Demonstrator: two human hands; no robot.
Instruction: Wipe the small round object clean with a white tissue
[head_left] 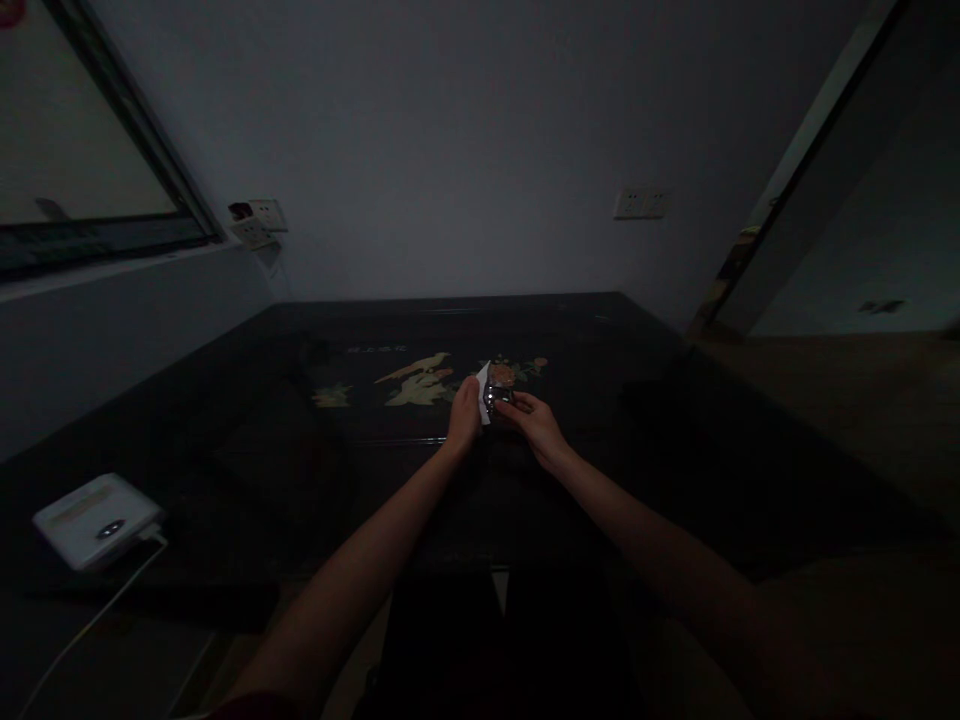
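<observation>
Your right hand [534, 420] pinches the shiny object [497, 394], which juts leftward from its fingertips to the white sheet [484, 398], long axis pointing away from you, gripped by your left hand [466, 410], fingers partly hidden.

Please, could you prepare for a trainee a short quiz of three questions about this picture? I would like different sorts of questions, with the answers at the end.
1. Which hand has its fingers on the shiny object? A) left; B) right; C) neither.
2. True or false: a cable runs from the white box.
3. Fill in: the decoration on the dark tabletop shows flowers and a ____.

Key: 1. B, the right hand; the left hand holds the white sheet. 2. True. 3. Bird.
</observation>
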